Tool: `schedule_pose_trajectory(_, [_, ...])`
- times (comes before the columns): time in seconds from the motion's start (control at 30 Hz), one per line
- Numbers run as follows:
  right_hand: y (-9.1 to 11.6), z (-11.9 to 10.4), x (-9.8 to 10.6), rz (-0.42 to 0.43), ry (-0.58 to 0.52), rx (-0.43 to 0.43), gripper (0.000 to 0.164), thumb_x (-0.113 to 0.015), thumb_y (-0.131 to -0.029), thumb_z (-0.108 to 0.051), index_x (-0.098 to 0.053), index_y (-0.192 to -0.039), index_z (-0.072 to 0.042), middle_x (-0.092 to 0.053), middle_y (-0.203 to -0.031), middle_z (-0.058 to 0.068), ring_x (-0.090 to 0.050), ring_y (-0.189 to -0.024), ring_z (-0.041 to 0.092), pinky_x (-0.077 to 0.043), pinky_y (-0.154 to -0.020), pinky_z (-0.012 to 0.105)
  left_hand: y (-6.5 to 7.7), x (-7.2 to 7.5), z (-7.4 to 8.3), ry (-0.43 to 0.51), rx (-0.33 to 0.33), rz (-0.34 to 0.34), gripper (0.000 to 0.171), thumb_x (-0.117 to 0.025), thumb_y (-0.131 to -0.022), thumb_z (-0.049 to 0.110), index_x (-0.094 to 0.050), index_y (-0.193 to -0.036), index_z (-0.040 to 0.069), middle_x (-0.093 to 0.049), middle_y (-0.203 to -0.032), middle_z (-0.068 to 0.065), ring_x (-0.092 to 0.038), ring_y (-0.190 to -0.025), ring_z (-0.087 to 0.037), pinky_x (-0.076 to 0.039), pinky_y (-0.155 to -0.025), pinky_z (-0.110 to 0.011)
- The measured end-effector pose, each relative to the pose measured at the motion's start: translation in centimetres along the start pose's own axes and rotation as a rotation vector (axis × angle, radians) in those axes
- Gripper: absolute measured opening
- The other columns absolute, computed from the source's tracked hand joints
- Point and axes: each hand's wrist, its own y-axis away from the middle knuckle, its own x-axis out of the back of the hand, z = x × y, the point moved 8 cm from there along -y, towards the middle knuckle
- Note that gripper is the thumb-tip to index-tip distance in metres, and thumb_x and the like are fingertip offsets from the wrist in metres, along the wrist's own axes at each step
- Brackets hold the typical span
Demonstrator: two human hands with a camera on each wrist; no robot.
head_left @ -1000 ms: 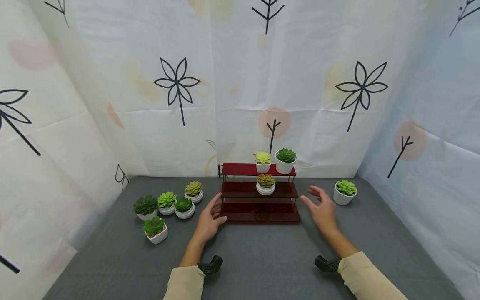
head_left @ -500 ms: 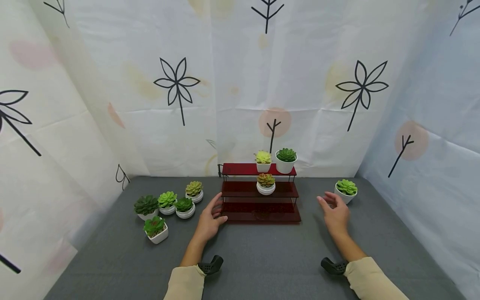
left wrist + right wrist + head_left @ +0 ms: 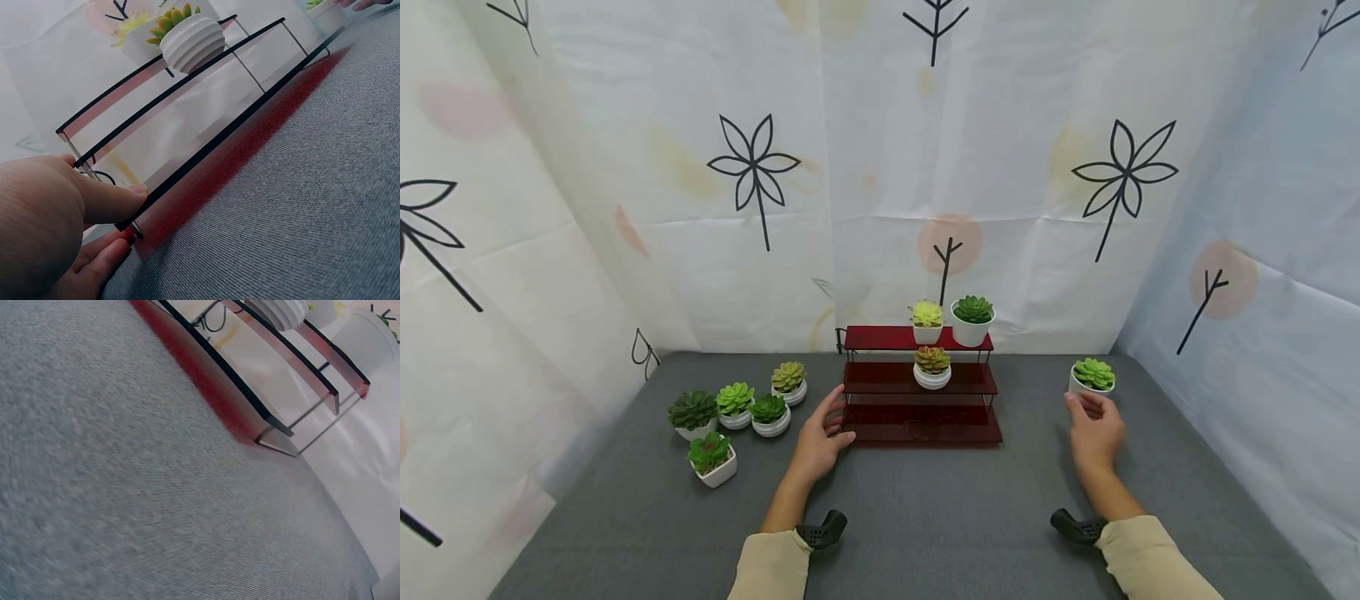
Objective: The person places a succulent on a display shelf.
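Observation:
A three-tier display stand (image 3: 880, 425) with dark red shelves stands at the back middle. My left hand (image 3: 817, 442) grips its lower left corner; in the left wrist view the thumb (image 3: 119, 201) lies on the bottom shelf's edge, with fingers below. My right hand (image 3: 1096, 433) is just in front of a white-potted green succulent (image 3: 1092, 377) at the right, its fingers loosely bent and overlapping the pot's lower part. Whether they touch the pot, I cannot tell. An orange-tipped succulent (image 3: 932, 367) sits on the middle shelf. A yellow-green succulent (image 3: 927, 322) and a dark green one (image 3: 972, 320) stand on top.
Left of the stand, several potted succulents cluster on the grey tabletop (image 3: 925, 525), among them a square-potted one (image 3: 712, 460) nearest the front and a dark one (image 3: 692, 413). A patterned white cloth (image 3: 880, 167) hangs behind and on both sides.
My right hand has moved away from the stand's right side, rightward to the lone potted succulent. The left hand has stayed at the stand's left corner.

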Motion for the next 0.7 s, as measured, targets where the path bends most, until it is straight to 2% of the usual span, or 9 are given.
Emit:
schedule_pose_trajectory(0.13, [-0.2, 0.2, 0.8, 0.063, -0.008, -0.036, 0.032, -0.073, -0.088, -0.018, -0.063, -0.110, 0.004, -0.053, -0.088, -0.012, -0.046, -0.074, -0.006, -0.037, -0.069, 0.015, 0.0, 0.0, 0.0, -0.004, 0.001, -0.001, 0.081, -0.068, -0.082, -0.013, -0.039, -0.150, 0.019, -0.050, -0.137, -0.019, -0.051, -0.119, -0.040, -0.042, -0.100, -0.051])
schedule_pose_trajectory(0.3, [-0.7, 0.7, 1.5, 0.106, 0.041, -0.090, 0.039, -0.072, -0.088, -0.020, -0.058, -0.115, 0.004, -0.052, -0.096, -0.002, -0.045, -0.084, 0.002, -0.035, -0.077, 0.020, 0.1, 0.0, 0.0, -0.001, 0.002, 0.000, 0.081, -0.068, -0.083, -0.013, -0.039, -0.150, 0.021, -0.050, -0.137, -0.018, -0.051, -0.119, -0.040, -0.042, -0.100, -0.051])
schedule_pose_trajectory(0.4, [-1.0, 1.3, 1.7, 0.097, 0.069, -0.130, 0.045, -0.071, -0.089, -0.023, -0.055, -0.121, 0.005, -0.055, -0.108, 0.008, -0.050, -0.097, 0.017, -0.038, -0.086, 0.031, 0.1, 0.0, 0.0, -0.002, 0.000, -0.001, 0.081, -0.068, -0.082, -0.014, -0.039, -0.150, 0.020, -0.050, -0.137, -0.019, -0.051, -0.119, -0.040, -0.042, -0.100, -0.052])
schedule_pose_trajectory(0.5, [-1.5, 1.9, 1.6, 0.071, 0.097, -0.153, 0.051, -0.070, -0.090, -0.025, -0.052, -0.128, 0.004, -0.054, -0.121, 0.018, -0.050, -0.111, 0.030, -0.038, -0.094, 0.042, 0.0, 0.0, 0.0, -0.003, -0.002, -0.004, 0.081, -0.068, -0.083, -0.013, -0.039, -0.150, 0.020, -0.050, -0.137, -0.019, -0.052, -0.119, -0.040, -0.042, -0.100, -0.052])
schedule_pose_trajectory(0.7, [-2.8, 2.3, 1.0, 0.029, 0.101, -0.149, 0.058, -0.072, -0.088, -0.024, -0.048, -0.134, 0.004, -0.052, -0.129, 0.023, -0.048, -0.118, 0.035, -0.035, -0.099, 0.048, 0.0, 0.0, 0.0, 0.007, 0.010, -0.006, 0.081, -0.068, -0.083, -0.013, -0.039, -0.151, 0.020, -0.049, -0.138, -0.019, -0.051, -0.120, -0.040, -0.041, -0.100, -0.052])
